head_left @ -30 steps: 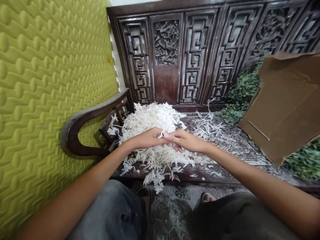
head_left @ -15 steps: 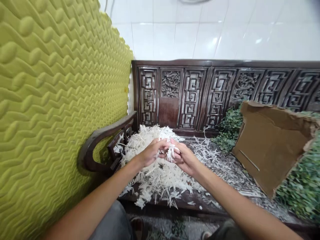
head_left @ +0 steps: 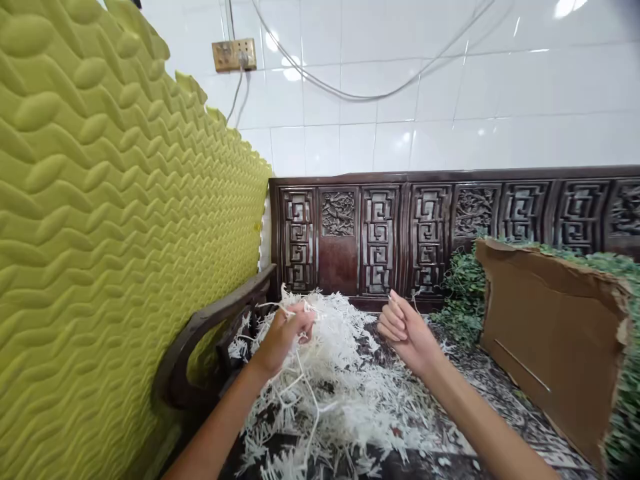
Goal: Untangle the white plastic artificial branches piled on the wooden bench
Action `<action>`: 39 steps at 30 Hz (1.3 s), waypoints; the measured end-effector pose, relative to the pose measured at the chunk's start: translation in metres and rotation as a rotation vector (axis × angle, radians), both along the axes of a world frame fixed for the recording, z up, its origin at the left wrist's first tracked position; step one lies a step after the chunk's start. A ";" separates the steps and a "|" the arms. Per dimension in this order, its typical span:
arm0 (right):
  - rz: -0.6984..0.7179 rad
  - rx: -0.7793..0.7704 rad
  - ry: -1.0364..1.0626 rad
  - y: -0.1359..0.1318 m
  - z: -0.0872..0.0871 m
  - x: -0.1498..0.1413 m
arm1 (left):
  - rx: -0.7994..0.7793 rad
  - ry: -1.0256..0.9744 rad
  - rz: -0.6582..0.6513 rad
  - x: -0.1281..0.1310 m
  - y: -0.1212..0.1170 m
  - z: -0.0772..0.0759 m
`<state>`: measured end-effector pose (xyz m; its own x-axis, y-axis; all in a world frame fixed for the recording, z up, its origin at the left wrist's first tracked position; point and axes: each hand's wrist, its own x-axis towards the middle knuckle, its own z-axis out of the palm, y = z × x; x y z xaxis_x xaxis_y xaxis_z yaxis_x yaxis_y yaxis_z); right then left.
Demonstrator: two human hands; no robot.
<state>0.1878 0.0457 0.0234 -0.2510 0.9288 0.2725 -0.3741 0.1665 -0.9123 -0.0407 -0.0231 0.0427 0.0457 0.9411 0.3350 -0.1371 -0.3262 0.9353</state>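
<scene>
My left hand (head_left: pixel 290 333) is closed around a thin white branched stem (head_left: pixel 311 393), which dangles below it; another bit pokes up past the fingers. Well apart to the right, my right hand (head_left: pixel 404 328) has its fingers curled in, thumb against forefinger. A tiny pale tip shows at that pinch, too small to name. Beneath and between both hands lies a heap of white sprigs (head_left: pixel 345 373), feathery and plastic-looking, spread over the dark wooden bench seat.
Carved panels form the bench back (head_left: pixel 337 263), and a curved armrest (head_left: pixel 175 373) stands at left. A yellow-green foam mat (head_left: pixel 125 233) rises beside it. At right, torn brown cardboard (head_left: pixel 555 333) leans against green artificial foliage (head_left: pixel 463 290). A socket (head_left: pixel 234 55) sits on the tiled wall.
My hands were together over the heap; now they are apart, the left with a white stem hanging from it. The view has tilted up, showing more wall and the socket.
</scene>
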 end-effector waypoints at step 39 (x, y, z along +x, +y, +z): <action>1.015 -0.278 -0.052 -0.051 -0.035 -0.010 | -0.341 0.644 -0.784 0.008 -0.010 -0.013</action>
